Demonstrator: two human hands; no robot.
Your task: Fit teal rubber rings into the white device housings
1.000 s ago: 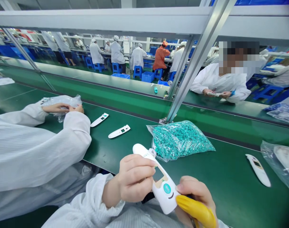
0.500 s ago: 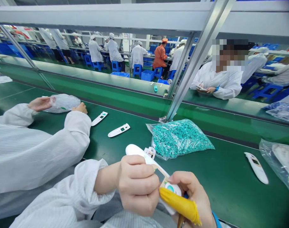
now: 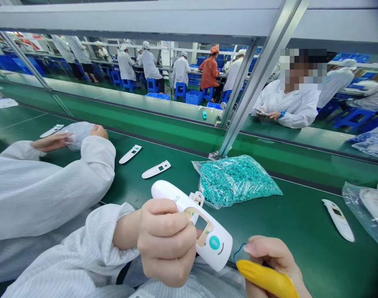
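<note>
My left hand (image 3: 167, 244) is closed round a white handheld thermometer (image 3: 218, 231), tilted, with its face up. The face has a tan-edged window, a teal round button and printed marks; my fingers hide part of the body. To the right, my right hand (image 3: 274, 260) is apart from the thermometer. Its thumb and a finger in a yellow finger cot (image 3: 263, 277) are bent together. A thin blue strand (image 3: 238, 250) loops out between them. Just behind the thermometer lies a small white part (image 3: 197, 198), beside a clear bag of teal rings (image 3: 238, 180).
White shells lie on the green bench, two at left (image 3: 156, 169) (image 3: 130, 154) and one at right (image 3: 338, 220). A neighbour's hands (image 3: 98, 131) hold a clear bag (image 3: 80, 133). Another clear bag (image 3: 365, 211) lies at far right. A metal post (image 3: 254, 95) stands behind the teal bag.
My right hand has let go of the thermometer and drawn away to the lower right. My left hand has shifted left with the thermometer, and its button and window show more fully.
</note>
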